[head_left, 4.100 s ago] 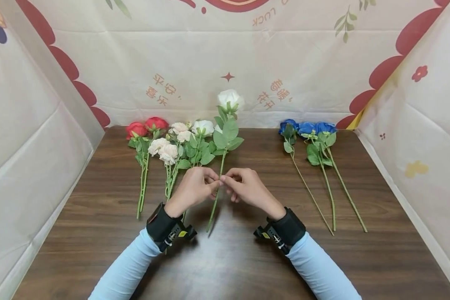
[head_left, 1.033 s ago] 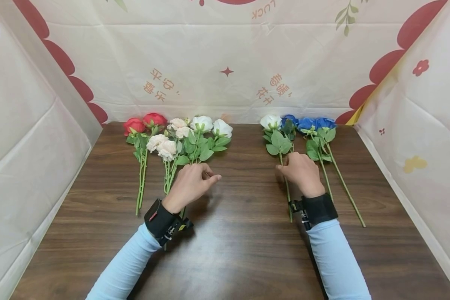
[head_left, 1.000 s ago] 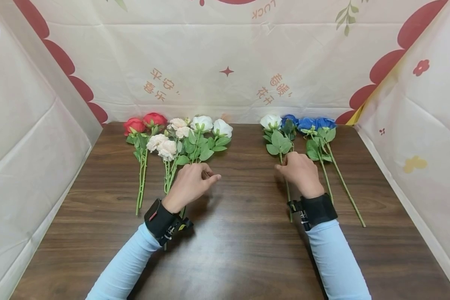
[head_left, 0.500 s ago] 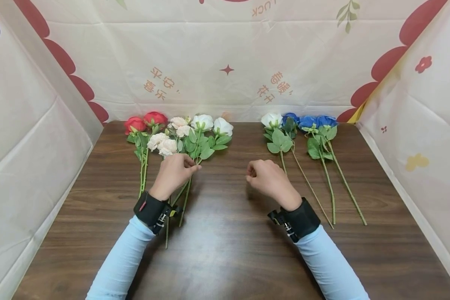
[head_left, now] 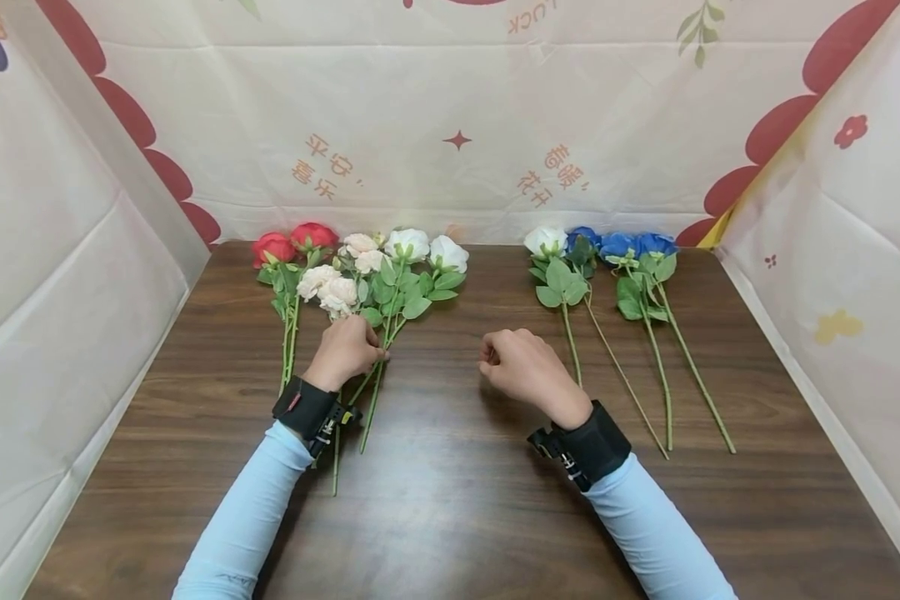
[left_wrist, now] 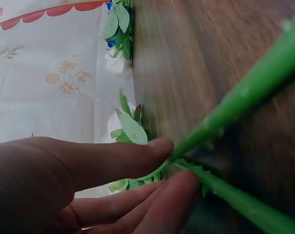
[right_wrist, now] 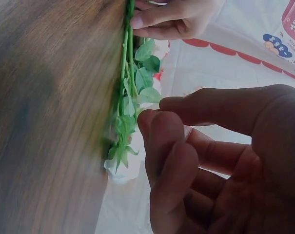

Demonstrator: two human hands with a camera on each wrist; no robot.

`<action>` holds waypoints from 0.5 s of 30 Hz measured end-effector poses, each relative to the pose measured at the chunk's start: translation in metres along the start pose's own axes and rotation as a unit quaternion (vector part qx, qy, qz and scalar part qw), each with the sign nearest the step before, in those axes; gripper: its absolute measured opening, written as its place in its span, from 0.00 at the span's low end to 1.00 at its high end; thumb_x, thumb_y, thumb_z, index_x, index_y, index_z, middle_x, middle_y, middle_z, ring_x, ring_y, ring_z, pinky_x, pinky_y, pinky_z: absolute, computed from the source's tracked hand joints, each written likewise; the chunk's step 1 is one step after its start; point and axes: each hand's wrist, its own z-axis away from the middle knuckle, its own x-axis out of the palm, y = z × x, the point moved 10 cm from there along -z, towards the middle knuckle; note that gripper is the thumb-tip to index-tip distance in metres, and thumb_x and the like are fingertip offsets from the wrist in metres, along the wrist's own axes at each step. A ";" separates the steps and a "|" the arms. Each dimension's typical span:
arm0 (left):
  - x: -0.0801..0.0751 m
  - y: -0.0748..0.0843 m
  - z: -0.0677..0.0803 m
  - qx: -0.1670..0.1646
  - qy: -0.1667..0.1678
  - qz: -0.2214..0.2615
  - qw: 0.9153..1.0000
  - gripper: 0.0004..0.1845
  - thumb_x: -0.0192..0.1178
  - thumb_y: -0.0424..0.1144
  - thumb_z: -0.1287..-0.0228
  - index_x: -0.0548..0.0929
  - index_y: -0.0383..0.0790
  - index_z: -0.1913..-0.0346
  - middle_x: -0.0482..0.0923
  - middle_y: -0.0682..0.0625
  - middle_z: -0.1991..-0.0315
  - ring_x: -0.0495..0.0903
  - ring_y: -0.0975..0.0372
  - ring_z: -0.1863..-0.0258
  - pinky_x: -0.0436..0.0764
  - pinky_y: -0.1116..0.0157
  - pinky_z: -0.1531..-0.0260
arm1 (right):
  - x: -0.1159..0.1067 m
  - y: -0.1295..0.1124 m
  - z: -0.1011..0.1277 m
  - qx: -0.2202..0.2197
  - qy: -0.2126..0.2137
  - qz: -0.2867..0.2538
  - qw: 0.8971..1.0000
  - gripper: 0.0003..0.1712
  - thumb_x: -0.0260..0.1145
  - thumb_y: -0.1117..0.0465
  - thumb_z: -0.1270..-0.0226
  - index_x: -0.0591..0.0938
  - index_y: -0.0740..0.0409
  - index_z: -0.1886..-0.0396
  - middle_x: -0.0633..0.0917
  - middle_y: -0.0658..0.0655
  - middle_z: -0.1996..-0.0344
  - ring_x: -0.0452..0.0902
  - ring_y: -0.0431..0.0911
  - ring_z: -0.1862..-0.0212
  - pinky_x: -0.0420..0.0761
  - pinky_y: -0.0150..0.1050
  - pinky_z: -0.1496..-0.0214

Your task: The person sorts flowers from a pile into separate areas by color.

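My left hand (head_left: 342, 350) is over the flowers on the left, at the stems of two white roses, one white rose (head_left: 447, 253) lying to the right of the other white rose (head_left: 408, 245). In the left wrist view, thumb and finger pinch a green stem (left_wrist: 235, 105) right where it crosses a second stem (left_wrist: 240, 200). My right hand (head_left: 527, 368) hovers over the middle of the table, fingers loosely curled and thumb near the index finger, holding nothing. A third white rose (head_left: 546, 242) lies just beyond it to the right, the lower end of its stem hidden behind that hand.
Two red flowers (head_left: 273, 248) lie at the far left, beside pale pink flowers (head_left: 337, 295). Several blue roses (head_left: 636, 245) lie along the back right, stems pointing toward me. A printed cloth (head_left: 420, 108) walls the wooden table (head_left: 450, 517) at the back and sides.
Both hands held one white rose earlier; the right hand laid it beside the blue roses, let go and came back to the middle. The left hand moved left and down onto the white rose stems.
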 end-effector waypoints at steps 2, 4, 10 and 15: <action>-0.001 0.000 -0.001 0.006 0.007 -0.002 1.000 0.25 0.67 0.33 0.37 0.73 0.47 0.91 0.75 0.55 0.92 0.80 0.63 0.87 0.65 0.67 0.73 | 0.000 0.000 0.000 0.000 0.001 0.001 1.000 0.07 0.68 0.58 0.30 0.85 0.51 0.69 0.85 0.50 0.73 0.76 0.44 0.75 0.72 0.37 0.72; -0.001 0.000 -0.001 0.011 0.010 0.001 1.000 0.25 0.62 0.30 0.41 0.68 0.50 0.92 0.74 0.56 0.94 0.81 0.63 0.88 0.61 0.67 0.74 | 0.001 0.001 -0.001 0.002 0.001 0.001 1.000 0.07 0.69 0.58 0.30 0.85 0.51 0.69 0.85 0.49 0.73 0.76 0.44 0.74 0.73 0.37 0.72; -0.001 -0.001 -0.001 0.008 0.006 0.004 1.000 0.27 0.60 0.30 0.41 0.64 0.50 0.94 0.65 0.57 0.96 0.74 0.62 0.91 0.59 0.67 0.76 | 0.002 0.002 -0.001 0.004 0.000 0.002 1.000 0.07 0.69 0.58 0.30 0.85 0.51 0.69 0.84 0.50 0.73 0.75 0.44 0.75 0.72 0.37 0.72; -0.003 -0.001 0.000 0.006 0.014 0.001 1.000 0.28 0.60 0.30 0.39 0.62 0.50 0.94 0.56 0.58 0.94 0.58 0.63 0.91 0.57 0.66 0.75 | 0.003 0.002 -0.001 0.005 -0.002 0.000 1.000 0.08 0.69 0.56 0.29 0.85 0.51 0.69 0.84 0.49 0.74 0.75 0.44 0.76 0.72 0.37 0.73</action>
